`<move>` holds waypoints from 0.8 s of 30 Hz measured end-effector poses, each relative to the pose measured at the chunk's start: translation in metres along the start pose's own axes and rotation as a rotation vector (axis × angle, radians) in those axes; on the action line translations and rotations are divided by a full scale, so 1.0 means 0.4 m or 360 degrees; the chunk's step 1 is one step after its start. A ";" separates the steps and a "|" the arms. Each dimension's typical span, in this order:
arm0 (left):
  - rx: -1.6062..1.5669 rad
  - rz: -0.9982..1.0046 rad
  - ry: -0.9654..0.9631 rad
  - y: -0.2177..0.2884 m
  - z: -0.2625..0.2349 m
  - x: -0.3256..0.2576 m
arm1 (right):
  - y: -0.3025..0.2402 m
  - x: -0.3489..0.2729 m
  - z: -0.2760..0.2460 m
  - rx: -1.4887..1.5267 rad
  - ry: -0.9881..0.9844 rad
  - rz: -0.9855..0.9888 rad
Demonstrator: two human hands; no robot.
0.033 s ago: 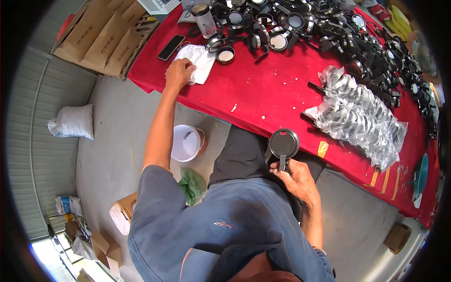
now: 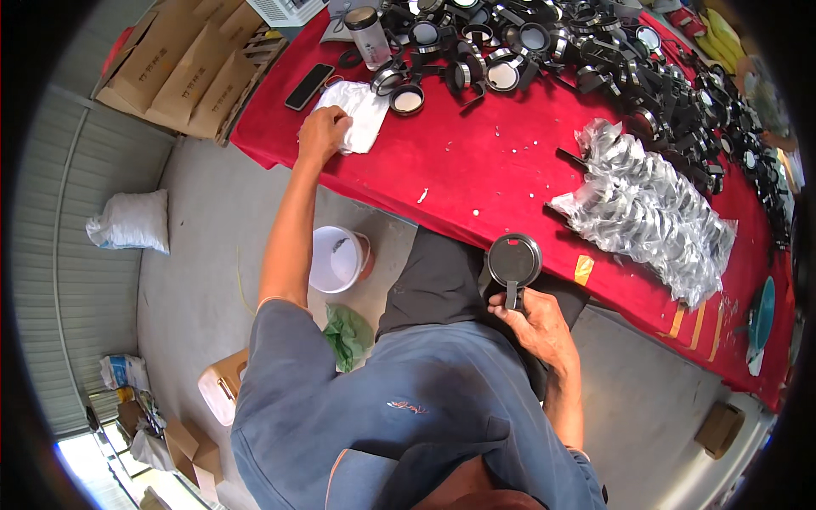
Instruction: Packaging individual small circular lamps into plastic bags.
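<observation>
My right hand (image 2: 537, 330) grips a round black cup lid (image 2: 515, 259) by its short handle, close in front of my lap at the table's front edge. The lid's flat face points up. At the left end of the table, my left hand (image 2: 323, 134) rests on a stack of thin white plastic bags (image 2: 364, 117), its fingers bent and pressed together at the stack's near left side. Whether a single bag is pinched there is too small to make out.
Black and silver lids (image 2: 595, 64) pile up along the back of the red-covered table (image 2: 442, 161). Bagged lids (image 2: 650, 208) lie in rows at right. A phone (image 2: 309, 86) and a clear bottle (image 2: 369, 38) are beyond my left hand. A white bucket (image 2: 336, 262) stands below.
</observation>
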State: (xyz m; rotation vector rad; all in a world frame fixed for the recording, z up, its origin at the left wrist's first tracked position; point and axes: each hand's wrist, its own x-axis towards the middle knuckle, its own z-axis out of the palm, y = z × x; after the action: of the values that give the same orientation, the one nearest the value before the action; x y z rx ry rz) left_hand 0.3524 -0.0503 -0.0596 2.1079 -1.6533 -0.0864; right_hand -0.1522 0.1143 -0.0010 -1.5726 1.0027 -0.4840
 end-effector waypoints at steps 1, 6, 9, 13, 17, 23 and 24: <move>-0.0002 0.0002 0.0000 -0.003 -0.001 0.006 | 0.002 -0.002 0.001 0.0006 0.0004 0.0017; -0.0103 -0.0024 0.0506 0.029 -0.046 0.002 | 0.003 -0.008 -0.003 0.0058 0.0026 0.0097; -0.0185 0.0015 0.0780 0.085 -0.087 -0.031 | 0.002 -0.003 -0.006 0.0091 0.0049 0.0098; -0.0585 0.0072 0.0739 0.214 -0.094 -0.102 | 0.010 0.017 -0.013 0.0382 0.0218 0.0220; -0.0927 0.0184 0.0526 0.359 -0.072 -0.216 | 0.017 0.092 -0.023 0.0304 0.0477 0.0086; -0.1035 0.0450 0.0150 0.479 0.038 -0.329 | -0.004 0.226 -0.024 0.0261 0.0720 -0.0020; -0.1034 0.0535 0.0107 0.492 0.054 -0.343 | 0.009 0.245 -0.019 0.0370 0.0728 -0.0030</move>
State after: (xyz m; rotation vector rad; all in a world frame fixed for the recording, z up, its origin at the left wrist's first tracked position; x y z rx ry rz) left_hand 0.1295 0.0366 -0.0335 1.3275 -1.6306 -0.3837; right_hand -0.1054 0.0308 -0.0230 -1.2884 1.2231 -0.9679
